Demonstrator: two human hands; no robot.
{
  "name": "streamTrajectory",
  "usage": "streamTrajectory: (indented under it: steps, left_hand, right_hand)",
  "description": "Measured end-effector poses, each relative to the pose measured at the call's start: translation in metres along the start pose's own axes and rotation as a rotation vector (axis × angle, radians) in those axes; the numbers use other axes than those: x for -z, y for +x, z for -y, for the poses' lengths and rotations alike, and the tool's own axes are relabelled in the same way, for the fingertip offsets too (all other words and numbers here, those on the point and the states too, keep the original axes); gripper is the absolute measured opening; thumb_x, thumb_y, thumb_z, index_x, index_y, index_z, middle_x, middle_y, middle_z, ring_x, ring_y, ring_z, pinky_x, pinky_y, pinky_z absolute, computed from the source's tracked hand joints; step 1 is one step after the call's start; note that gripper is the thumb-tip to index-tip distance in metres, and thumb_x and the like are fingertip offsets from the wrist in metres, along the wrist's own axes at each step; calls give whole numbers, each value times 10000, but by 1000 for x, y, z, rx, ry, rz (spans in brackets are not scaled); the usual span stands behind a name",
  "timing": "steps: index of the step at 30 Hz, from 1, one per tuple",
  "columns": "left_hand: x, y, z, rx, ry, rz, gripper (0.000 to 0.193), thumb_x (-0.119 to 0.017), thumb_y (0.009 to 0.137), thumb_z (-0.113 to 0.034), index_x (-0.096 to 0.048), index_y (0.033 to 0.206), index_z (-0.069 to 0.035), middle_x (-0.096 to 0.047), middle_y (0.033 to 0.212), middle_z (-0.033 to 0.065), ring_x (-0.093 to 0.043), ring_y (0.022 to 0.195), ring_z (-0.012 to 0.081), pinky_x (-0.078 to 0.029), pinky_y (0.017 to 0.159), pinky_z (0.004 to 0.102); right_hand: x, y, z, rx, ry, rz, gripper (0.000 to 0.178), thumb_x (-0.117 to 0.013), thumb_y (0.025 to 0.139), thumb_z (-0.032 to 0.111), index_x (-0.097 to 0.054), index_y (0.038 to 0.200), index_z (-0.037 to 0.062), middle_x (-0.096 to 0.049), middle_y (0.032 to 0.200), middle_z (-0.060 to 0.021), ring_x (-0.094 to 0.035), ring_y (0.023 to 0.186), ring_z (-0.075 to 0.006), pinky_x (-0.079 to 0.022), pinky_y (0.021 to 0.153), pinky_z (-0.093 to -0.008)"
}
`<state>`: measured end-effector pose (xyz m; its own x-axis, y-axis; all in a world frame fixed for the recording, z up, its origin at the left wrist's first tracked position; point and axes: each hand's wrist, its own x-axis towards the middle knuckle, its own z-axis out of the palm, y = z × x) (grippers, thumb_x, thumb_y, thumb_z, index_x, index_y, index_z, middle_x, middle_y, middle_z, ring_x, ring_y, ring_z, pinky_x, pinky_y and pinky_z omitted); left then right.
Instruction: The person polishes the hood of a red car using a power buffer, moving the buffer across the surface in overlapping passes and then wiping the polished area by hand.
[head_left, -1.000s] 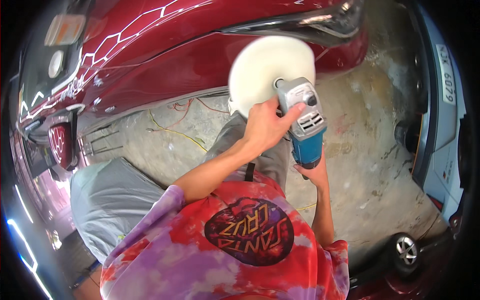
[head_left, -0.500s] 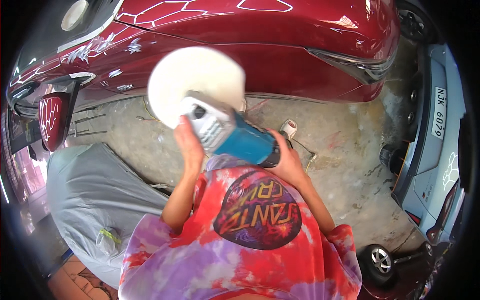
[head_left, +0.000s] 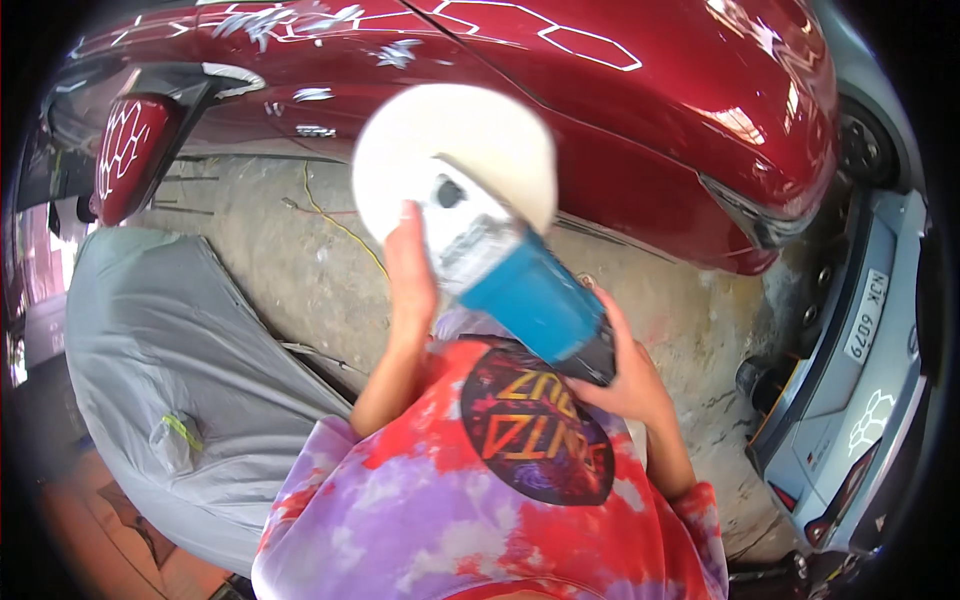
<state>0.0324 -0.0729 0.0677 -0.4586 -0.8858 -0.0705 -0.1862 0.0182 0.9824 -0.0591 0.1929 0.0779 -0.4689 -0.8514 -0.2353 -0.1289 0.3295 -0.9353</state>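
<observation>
You've swung the blue-and-silver power polisher (head_left: pixel 535 300) from the clear headlight (head_left: pixel 760 215) end, its round white pad (head_left: pixel 455 125) now before the glossy dark-red car (head_left: pixel 620 175) (contact can't be told), likely better placed for the white smears (head_left: pixel 398 52); your bent left hand (head_left: pixel 411 265) braces its head, right hand (head_left: pixel 632 380) grasping its rear.

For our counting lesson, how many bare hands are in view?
2: the left hand is at the front of the blue power tool, the right hand at its rear end. Some fingers are hidden; no other hand shows.
</observation>
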Motion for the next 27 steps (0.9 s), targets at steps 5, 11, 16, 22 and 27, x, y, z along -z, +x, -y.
streamTrajectory:
  steps: [5, 11, 16, 22, 27]
  left_hand:
    - [-6, -5, -30, 38, 89, 88, 531, -393, 1039, -404, -558, 811, 47, -528, 747, 19, -442, 764, 116, -383, 683, 323]
    - [54, 43, -11, 126, -249, -89, 577, -403, 1027, -459, -549, 1227, 62, -623, 1150, 114, -590, 1041, 186, -467, 917, 330]
    - [92, 83, -17, 74, -520, -146, 603, -397, 1018, -499, -491, 1355, -7, -620, 1235, 116, -633, 1064, 217, -512, 928, 349]
    - [127, 111, -12, 64, -544, -213, 607, -352, 1021, -522, -529, 1324, -27, -653, 1173, 112, -650, 1020, 216, -526, 887, 348]
    - [114, 88, 9, 133, -636, -226, 627, -355, 1019, -530, -486, 1365, -23, -613, 1241, 114, -621, 1085, 222, -505, 932, 349]
  right_hand:
    - [6, -10, 20, -57, 8, -16, 1042, -794, 684, 164, -187, 1529, 104, -602, 1248, -245, -603, 1162, -402, -470, 974, -414]
    - [-16, 55, 51, -20, 24, 151, 1053, -821, 700, 243, -189, 1530, 103, -596, 1250, -257, -607, 1140, -420, -464, 968, -428]
    - [-34, 114, 75, 88, 119, 301, 1016, -792, 763, 327, -171, 1538, 113, -585, 1248, -281, -585, 1151, -445, -460, 961, -449]
    - [-45, 159, 100, 93, 104, 412, 976, -735, 802, 383, -150, 1542, 133, -636, 1133, -271, -627, 1023, -460, -490, 889, -463]
    - [-31, 155, 112, 55, -130, 385, 972, -768, 767, 281, -184, 1536, 173, -657, 1055, -244, -642, 960, -440, -501, 822, -469]
